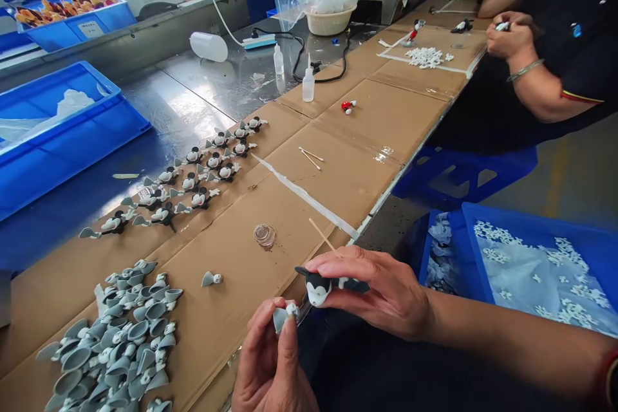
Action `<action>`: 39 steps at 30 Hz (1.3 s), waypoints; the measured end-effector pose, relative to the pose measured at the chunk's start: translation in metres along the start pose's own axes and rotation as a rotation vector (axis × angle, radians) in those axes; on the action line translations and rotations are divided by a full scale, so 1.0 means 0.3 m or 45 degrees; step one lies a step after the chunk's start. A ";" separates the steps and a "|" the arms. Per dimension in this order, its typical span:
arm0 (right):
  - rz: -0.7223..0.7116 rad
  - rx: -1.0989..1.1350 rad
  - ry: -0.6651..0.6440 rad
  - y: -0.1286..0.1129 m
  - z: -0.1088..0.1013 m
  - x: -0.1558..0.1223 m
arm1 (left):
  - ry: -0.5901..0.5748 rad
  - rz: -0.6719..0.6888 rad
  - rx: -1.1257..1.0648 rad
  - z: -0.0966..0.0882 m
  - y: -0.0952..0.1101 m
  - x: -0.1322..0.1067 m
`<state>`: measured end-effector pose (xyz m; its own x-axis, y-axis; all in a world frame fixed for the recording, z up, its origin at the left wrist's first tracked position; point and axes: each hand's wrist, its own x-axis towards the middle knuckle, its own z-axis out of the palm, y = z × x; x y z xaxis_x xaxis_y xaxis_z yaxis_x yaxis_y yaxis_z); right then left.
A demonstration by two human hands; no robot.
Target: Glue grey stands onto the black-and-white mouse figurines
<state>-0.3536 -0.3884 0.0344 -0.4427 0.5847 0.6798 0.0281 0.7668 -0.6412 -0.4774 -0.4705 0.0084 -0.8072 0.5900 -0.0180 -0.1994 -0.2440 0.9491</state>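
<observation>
The left hand (pixel 277 386) pinches a gray-and-white piece (pixel 279 320) by the near edge of the counter (pixel 212 328). The right hand (pixel 393 293) grips a black-and-white figurine (pixel 317 294).

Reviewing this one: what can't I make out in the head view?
All in the head view:
Black-and-white figure: partly covered by the right hand.
Thin stick: lower end hidden behind the right hand.
Grey piece: partly covered by the left hand.
Grey pile: lower pieces buried under others; bottom edge cuts it off.
Co-worker's piece: mostly covered by the co-worker's hands; too small to identify.
Tray label: too small to read.
</observation>
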 end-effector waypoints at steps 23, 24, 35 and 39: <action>-0.058 0.043 -0.012 -0.015 -0.005 -0.013 | -0.028 0.327 0.286 -0.022 0.026 -0.027; -0.061 0.046 -0.008 -0.015 -0.004 -0.013 | -0.023 0.292 0.296 -0.026 0.026 -0.026; -0.111 0.005 -0.016 -0.010 -0.007 -0.011 | -0.090 0.511 0.327 -0.022 0.011 -0.021; -0.150 0.016 0.031 -0.008 0.000 -0.015 | -0.283 0.749 0.425 -0.053 -0.004 0.006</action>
<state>-0.3516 -0.3929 0.0328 -0.4205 0.4968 0.7592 -0.0341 0.8275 -0.5605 -0.4874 -0.4815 0.0023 -0.5894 0.5844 0.5577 0.4441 -0.3423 0.8280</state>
